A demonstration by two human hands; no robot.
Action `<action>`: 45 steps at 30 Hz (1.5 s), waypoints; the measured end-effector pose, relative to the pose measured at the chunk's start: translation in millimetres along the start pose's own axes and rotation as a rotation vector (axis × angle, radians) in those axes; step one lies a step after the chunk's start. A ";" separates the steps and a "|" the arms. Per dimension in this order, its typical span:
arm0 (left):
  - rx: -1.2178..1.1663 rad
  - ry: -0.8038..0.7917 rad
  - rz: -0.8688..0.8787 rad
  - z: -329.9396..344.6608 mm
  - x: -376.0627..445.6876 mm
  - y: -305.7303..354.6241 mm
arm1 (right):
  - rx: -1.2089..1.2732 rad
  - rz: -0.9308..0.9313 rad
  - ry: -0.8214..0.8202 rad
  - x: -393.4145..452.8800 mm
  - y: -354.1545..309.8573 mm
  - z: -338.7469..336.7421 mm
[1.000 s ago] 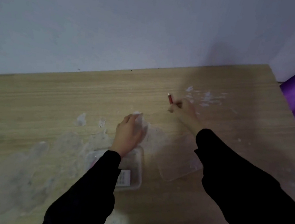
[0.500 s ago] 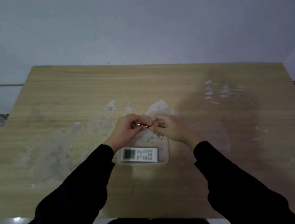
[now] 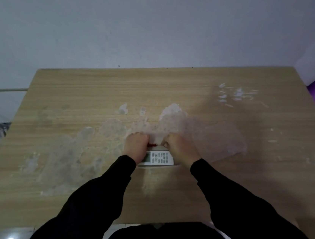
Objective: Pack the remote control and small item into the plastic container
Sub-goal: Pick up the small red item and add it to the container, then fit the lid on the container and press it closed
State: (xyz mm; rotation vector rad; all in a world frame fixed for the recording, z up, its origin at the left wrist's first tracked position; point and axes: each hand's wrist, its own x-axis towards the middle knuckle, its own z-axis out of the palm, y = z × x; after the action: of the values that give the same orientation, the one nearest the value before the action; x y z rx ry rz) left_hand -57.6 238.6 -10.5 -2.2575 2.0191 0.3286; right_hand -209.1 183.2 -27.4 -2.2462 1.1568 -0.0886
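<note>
The small red item sits just beyond the remote, pinched at one end by the curled left hand and at the other by the right hand. It looks thin, stiff and light, easily dropped; end grips suit it. The remote lies flat in the clear container, which is hard to make out. A clear lid rests right of the remote on the table.

No readable text anywhere. The remote control has a small screen and rows of buttons, but any markings on them are too blurred and small to read. No labels, brands, numbers or signs show on the table.
</note>
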 end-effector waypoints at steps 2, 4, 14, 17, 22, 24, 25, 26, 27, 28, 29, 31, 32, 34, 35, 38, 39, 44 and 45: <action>0.000 0.002 -0.013 1.8 0.9 -0.1 | 0.061 -0.037 0.150 -7.6 -1.4 -6.8; -0.018 0.016 -0.030 1.4 0.7 -0.6 | 0.170 0.025 0.401 -17.3 9.0 -13.1; -0.486 0.331 -0.016 -8.4 -11.5 10.2 | -0.144 0.421 0.398 -54.3 66.6 -3.2; -0.624 0.341 -0.031 -15.5 -11.6 15.8 | -0.051 0.351 0.554 -47.4 51.6 -20.8; -1.019 0.265 -0.216 -24.7 -2.3 17.6 | 0.545 0.130 0.843 -43.3 7.2 -58.8; -1.167 0.214 -0.296 -29.4 1.6 17.7 | 0.801 0.126 0.871 -41.2 -5.9 -68.9; -1.208 0.196 -0.319 -31.1 2.9 16.9 | 0.925 0.126 0.859 -39.2 -8.0 -70.7; -1.223 0.188 -0.331 -31.1 3.7 15.1 | 1.040 0.145 0.831 -36.4 -8.4 -70.4; -1.223 0.186 -0.339 -29.9 3.8 13.1 | 1.132 0.180 0.796 -34.9 -7.1 -68.6; -1.216 0.188 -0.352 -27.7 2.6 9.4 | 1.188 0.236 0.755 -33.4 -5.0 -64.4; -1.202 0.189 -0.368 -25.5 0.4 6.2 | 1.211 0.306 0.719 -33.2 -1.1 -58.0; -1.137 0.207 -0.383 -20.0 -6.8 -1.1 | 1.130 0.453 0.661 -35.6 7.2 -41.8; -1.093 0.220 -0.380 -17.2 -11.8 -4.7 | 1.020 0.512 0.630 -36.7 11.6 -33.0; -0.995 0.254 -0.361 -12.2 -23.4 -9.7 | 0.789 0.567 0.547 -42.1 13.7 -20.4; -0.933 0.271 -0.347 -10.4 -29.3 -10.2 | 0.698 0.567 0.506 -46.1 12.7 -15.9; -0.761 0.283 -0.320 3.4 -44.8 -14.0 | 0.546 0.539 0.421 -53.7 5.4 -3.9; -0.733 0.275 -0.323 8.5 -48.7 -14.8 | 0.531 0.532 0.403 -55.0 3.3 -0.6; -0.724 0.272 -0.335 22.4 -58.8 -14.5 | 0.463 0.505 0.410 -56.4 -2.1 6.1; -0.726 0.278 -0.332 22.7 -59.7 -14.7 | 0.450 0.502 0.409 -56.5 -2.5 5.7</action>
State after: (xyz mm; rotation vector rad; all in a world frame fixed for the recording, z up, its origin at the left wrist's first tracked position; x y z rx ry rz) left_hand -51.3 303.1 -20.3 -3.1670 1.7639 0.8718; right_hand -240.5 229.9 -19.0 -1.5343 1.6875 -0.5633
